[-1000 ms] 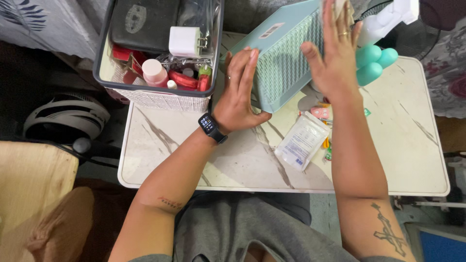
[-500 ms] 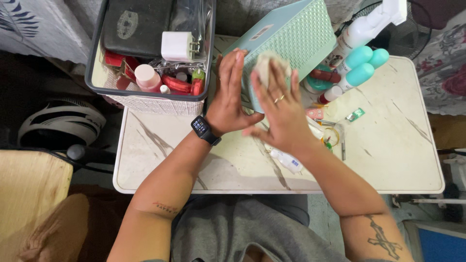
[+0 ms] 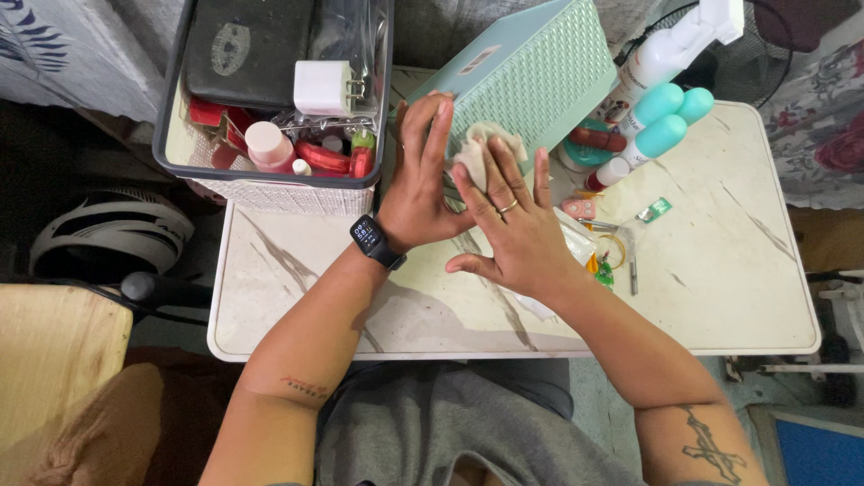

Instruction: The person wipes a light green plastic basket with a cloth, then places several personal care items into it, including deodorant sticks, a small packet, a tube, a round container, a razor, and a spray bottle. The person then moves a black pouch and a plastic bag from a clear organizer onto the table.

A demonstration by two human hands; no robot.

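Mint basket (image 3: 531,76) tilted on marble-patterned table (image 3: 720,279), left hand (image 3: 421,184) flat bracing it, right hand (image 3: 504,229) pressing cloth (image 3: 481,148)

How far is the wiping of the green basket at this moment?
Done: the mint-green basket is emptied and tipped on its side. In hand: the left hand steadies its end while the right hand presses a pale cloth on its woven wall. Left: bottles lie loose on the table.

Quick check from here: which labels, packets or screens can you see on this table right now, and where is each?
Label: small pale rectangle on the mint basket's upturned base.
Smartwatch: lit dark square screen on the left wrist.
Clear packet: flat, under the right hand.
Green packet: small, right of it.
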